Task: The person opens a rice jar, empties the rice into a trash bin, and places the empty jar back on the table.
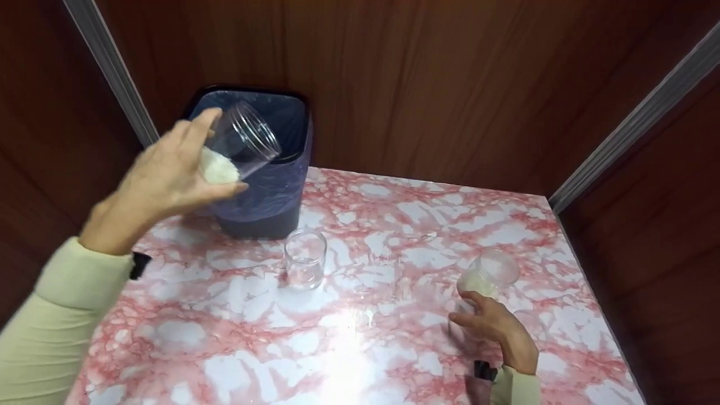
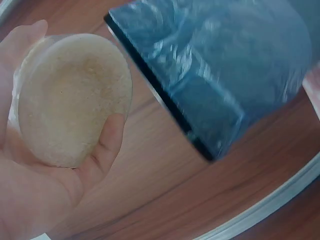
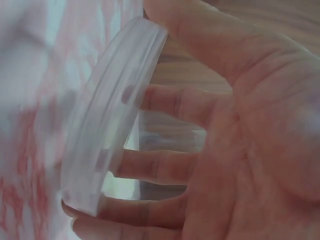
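Note:
My left hand (image 1: pixel 169 169) holds a clear jar (image 1: pixel 256 138) tilted, its mouth toward the bin (image 1: pixel 261 225). White powder (image 1: pixel 218 167) lies in the bottom of the jar. In the left wrist view the jar's round base (image 2: pixel 75 100) faces the camera, thumb and fingers around its sides. My right hand (image 1: pixel 498 326) is low over the right side of the table. Its thumb and fingers grip a translucent ridged lid (image 3: pixel 110 115) at the edge. A clear round thing (image 1: pixel 498 267) shows just beyond that hand in the head view; its outline is faint.
An upright clear glass (image 1: pixel 305 261) stands on the red and white marbled table (image 1: pixel 236 349), in front of the bin. A plastic bag lines the bin, which stands at the back left. Dark wood panels (image 1: pixel 416 84) with metal strips enclose the table.

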{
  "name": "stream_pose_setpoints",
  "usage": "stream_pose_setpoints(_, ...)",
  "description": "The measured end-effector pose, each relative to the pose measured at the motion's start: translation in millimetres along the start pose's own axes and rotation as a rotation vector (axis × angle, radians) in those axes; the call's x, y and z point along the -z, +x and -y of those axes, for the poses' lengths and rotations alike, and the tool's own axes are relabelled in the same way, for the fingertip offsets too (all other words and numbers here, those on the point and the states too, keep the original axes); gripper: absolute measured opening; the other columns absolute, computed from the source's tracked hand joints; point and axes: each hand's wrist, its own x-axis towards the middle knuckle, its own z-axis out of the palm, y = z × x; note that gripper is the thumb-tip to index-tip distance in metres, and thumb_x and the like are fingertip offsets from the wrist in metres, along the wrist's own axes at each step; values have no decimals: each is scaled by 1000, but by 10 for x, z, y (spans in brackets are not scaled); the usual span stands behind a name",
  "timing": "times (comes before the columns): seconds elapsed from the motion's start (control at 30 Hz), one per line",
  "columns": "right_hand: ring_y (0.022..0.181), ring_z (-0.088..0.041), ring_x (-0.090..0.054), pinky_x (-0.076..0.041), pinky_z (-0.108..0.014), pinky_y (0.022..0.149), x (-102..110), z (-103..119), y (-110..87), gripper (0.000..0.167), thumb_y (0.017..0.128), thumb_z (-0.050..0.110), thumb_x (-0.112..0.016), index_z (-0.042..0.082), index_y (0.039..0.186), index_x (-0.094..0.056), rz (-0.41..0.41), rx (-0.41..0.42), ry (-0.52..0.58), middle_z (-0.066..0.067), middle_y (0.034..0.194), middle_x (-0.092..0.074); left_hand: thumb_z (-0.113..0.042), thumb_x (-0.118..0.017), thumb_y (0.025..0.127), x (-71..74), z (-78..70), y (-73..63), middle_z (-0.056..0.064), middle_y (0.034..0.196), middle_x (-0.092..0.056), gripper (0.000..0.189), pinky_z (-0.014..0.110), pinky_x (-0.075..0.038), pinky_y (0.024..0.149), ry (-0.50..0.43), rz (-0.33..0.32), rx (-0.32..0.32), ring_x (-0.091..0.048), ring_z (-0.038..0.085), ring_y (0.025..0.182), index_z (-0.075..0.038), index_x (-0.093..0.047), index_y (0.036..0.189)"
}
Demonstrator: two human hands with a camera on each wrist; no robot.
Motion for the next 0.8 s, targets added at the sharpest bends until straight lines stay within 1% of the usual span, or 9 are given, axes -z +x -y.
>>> stream_pose_setpoints(0.1, 130, -51, -45, -42, -61, 100, -7, -25, 4, 76, 86, 44, -71, 1, 143, -45, -45, 16, -47, -32, 142, -47, -48, -82, 72, 138, 44, 81, 29, 117, -52, 108, 60, -49, 74, 69, 56, 10, -53, 41, 94, -18, -20, 155)
stream_pose_setpoints(0.17, 127, -51, -48, -42, -61, 99, -13, -40, 9, 74, 84, 41, -73, 0, 140, -47, -68, 17, -70, -33, 138, -50, -49, -81, 73, 213, 76, 144, 31, 121, -51, 108, 63, -48, 75, 107, 87, 20, -52, 45, 96, -18, -18, 155)
stream_pose_setpoints(0.23, 124, -52, -49, -43, -61, 97, -18, -53, 15, 71, 84, 38, -75, -1, 138, -49, -79, 25, -82, -35, 135, -51, -49, -81, 74, 265, 103, 205, 33, 126, -48, 108, 66, -47, 76, 136, 110, 29, -51, 49, 100, -18, -17, 155)
stream_pose_setpoints(0.3, 122, -51, -51, -44, -61, 96, -25, -62, 20, 69, 83, 38, -74, 2, 137, -51, -87, 19, -110, -34, 132, -52, -49, -80, 74, 299, 128, 255, 34, 128, -47, 107, 67, -46, 75, 153, 125, 33, -50, 50, 102, -18, -18, 155)
stream_pose_setpoints(0.43, 119, -49, -53, -44, -62, 94, -28, -69, 14, 66, 84, 40, -73, 5, 136, -53, -92, 6, -155, -31, 128, -55, -52, -79, 74, 316, 158, 319, 33, 128, -47, 106, 66, -46, 73, 174, 148, 34, -50, 48, 102, -19, -18, 154)
stream_pose_setpoints(0.57, 118, -48, -54, -44, -61, 94, -38, -75, -5, 67, 83, 40, -73, 6, 137, -53, -91, -23, -165, -29, 126, -57, -50, -79, 75, 304, 190, 351, 31, 122, -48, 104, 62, -47, 65, 216, 160, 8, -50, 49, 97, -17, -18, 153)
stream_pose_setpoints(0.67, 122, -51, -51, -43, -62, 94, -63, -83, -26, 72, 82, 42, -74, 10, 141, -50, -91, -73, -153, -31, 133, -52, -45, -80, 76, 298, 230, 367, 30, 117, -47, 102, 60, -47, 59, 256, 160, -12, -49, 49, 95, -15, -19, 152)
stream_pose_setpoints(0.8, 126, -57, -43, -41, -67, 93, -92, -94, -56, 77, 80, 42, -76, 15, 145, -47, -95, -132, -139, -33, 141, -45, -40, -80, 76, 302, 279, 410, 31, 116, -46, 100, 61, -46, 60, 291, 171, -15, -47, 50, 94, -13, -19, 151)
